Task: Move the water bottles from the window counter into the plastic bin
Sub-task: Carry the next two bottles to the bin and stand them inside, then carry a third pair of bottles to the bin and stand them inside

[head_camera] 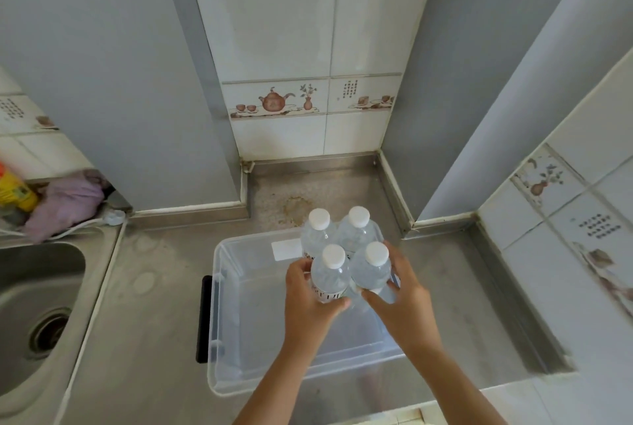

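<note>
Four water bottles (346,253), clear with white caps, are bunched upright in a tight two-by-two cluster above the far right part of the plastic bin (239,322). The left hand (308,298) wraps its fingers and thumb around the near-left bottle of the cluster, and the right hand (400,301) presses in from the other side, its fingers curled against the near-right bottle, so both hands are closed on the group together. The two far bottles are squeezed between the near pair and the bin's far wall; whether their bases touch the bin floor cannot be told. The bin is clear plastic, open-topped, with a black latch (204,318) on its left end and a white label on its far wall. It sits on a steel counter (154,287). To the left of the bin is a sink (37,315) with a round drain. Beyond the sink, further left of the bin, lie a purple cloth (68,202) and a yellow bottle (15,190). Behind the bin the wall tile (277,101) carries a teapot picture.
</note>
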Demonstrator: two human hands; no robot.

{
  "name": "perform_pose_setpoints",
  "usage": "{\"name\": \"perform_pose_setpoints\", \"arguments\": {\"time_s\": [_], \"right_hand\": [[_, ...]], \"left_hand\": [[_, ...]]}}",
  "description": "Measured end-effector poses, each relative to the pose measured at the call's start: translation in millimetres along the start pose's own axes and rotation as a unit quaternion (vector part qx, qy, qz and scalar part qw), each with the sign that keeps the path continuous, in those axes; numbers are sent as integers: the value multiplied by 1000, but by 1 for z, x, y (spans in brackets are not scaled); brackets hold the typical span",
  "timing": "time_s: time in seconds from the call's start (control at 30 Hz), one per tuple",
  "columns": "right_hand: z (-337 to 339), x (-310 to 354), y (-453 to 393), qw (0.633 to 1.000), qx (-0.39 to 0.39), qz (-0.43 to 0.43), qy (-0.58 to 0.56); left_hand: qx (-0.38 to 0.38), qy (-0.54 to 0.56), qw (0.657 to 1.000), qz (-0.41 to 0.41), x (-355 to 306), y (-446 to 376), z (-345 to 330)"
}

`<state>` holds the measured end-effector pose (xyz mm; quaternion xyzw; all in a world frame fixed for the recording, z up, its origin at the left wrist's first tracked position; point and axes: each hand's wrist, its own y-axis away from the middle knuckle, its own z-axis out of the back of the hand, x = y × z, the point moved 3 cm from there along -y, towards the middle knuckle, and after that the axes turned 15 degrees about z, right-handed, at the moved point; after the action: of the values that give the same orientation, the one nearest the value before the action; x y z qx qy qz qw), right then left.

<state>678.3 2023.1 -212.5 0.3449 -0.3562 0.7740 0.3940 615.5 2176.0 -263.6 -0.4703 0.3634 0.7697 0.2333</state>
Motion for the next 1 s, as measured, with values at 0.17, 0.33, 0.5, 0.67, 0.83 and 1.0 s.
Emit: {"name": "perform_pose_setpoints", "arguments": {"time_s": [0.17, 0.33, 0.5, 0.67, 0.83, 1.0], "right_hand": [[11, 17, 6, 989, -1, 49, 138], [33, 32, 19, 965, -34, 61, 254], [69, 47, 51, 943, -89, 60, 315], [106, 59, 103, 921, -133, 19, 366], [142, 68, 172, 903, -182, -35, 388], [172, 75, 253, 879, -244, -89, 401]], "left_hand": [[-76, -48, 990, -112, -30, 19, 12], [-156, -191, 923, -294, -84, 43, 18], [-118, -268, 865, -408, -112, 67, 3], [-54, -296, 827, -475, -108, 107, -28], [31, -297, 800, -521, -103, 161, -63], [118, -313, 771, -542, -91, 228, -94]]}}
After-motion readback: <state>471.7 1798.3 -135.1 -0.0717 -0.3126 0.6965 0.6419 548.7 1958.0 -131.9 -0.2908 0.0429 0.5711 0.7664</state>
